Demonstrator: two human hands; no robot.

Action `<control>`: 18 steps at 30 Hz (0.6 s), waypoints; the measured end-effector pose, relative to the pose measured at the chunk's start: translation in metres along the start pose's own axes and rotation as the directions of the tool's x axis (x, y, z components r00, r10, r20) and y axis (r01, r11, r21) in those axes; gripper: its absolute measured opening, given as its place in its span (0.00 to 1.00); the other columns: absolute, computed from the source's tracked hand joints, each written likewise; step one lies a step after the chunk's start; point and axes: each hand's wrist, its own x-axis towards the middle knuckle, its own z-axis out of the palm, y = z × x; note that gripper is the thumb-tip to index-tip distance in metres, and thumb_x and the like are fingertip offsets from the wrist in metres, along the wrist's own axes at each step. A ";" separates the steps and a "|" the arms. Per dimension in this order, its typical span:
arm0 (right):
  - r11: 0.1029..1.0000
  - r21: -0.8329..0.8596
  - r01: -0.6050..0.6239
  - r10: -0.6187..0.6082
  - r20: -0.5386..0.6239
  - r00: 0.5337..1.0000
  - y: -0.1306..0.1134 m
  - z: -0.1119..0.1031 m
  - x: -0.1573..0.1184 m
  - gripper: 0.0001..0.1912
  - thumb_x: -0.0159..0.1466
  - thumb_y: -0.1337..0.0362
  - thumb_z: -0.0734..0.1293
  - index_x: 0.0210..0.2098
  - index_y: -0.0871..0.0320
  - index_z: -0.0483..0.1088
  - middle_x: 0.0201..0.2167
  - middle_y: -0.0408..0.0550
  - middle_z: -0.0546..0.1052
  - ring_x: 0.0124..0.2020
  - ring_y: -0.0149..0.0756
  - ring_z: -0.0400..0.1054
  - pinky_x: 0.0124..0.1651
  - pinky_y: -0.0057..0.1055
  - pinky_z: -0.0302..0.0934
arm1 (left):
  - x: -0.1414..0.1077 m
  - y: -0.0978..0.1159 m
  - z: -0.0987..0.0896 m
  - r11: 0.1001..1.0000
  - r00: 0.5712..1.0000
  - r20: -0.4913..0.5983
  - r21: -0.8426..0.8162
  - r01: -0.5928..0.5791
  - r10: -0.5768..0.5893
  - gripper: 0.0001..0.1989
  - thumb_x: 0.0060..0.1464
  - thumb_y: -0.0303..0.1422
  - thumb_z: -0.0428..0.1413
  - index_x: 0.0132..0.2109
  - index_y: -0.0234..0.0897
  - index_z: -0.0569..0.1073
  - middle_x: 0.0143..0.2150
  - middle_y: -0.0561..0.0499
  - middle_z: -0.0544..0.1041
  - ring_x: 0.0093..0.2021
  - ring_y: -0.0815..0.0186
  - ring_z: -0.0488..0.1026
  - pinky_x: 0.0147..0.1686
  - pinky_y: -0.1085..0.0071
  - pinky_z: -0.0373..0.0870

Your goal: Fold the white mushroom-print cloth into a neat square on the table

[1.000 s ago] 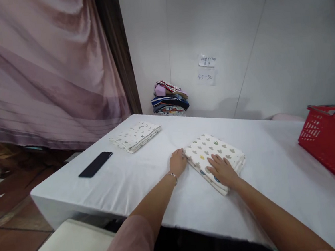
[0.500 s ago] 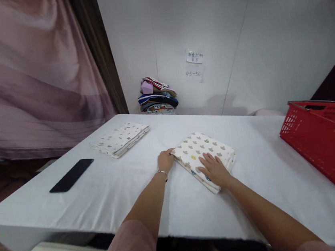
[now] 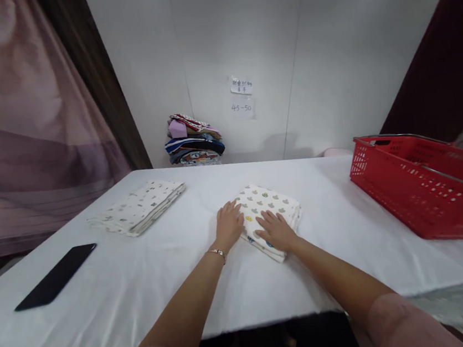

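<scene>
A folded white cloth with grey, green and yellow prints [image 3: 266, 205] lies on the white-covered table [image 3: 152, 283] in front of me. My left hand [image 3: 229, 222], with a bracelet at the wrist, rests on its left corner, fingers extended. On the cloth's near right part my right hand [image 3: 277, 230] lies flat with the fingers spread. Another folded white cloth with small grey prints [image 3: 143, 203] is farther left, touched by neither hand.
A dark flat phone-like object [image 3: 55, 277] lies at the left. The red basket [image 3: 413, 192] stands at the right. Stacked folded fabrics [image 3: 194, 139] sit beyond the table's back edge by the wall, near paper notes [image 3: 242, 97].
The view has turned to the right. My left hand has gone from pinching the cloth's left corner to lying over it with fingers extended. My right hand stays flat on the cloth.
</scene>
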 end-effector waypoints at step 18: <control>0.497 0.856 -0.143 0.672 -0.276 0.687 0.101 -0.016 -0.034 0.14 0.52 0.60 0.62 0.34 0.60 0.73 0.35 0.50 0.78 0.37 0.39 0.71 0.39 0.35 0.65 | -0.007 0.012 0.016 0.995 0.983 0.185 0.094 -0.027 0.009 0.19 0.60 0.37 0.43 0.56 0.40 0.66 0.64 0.46 0.60 0.65 0.57 0.51 0.62 0.52 0.40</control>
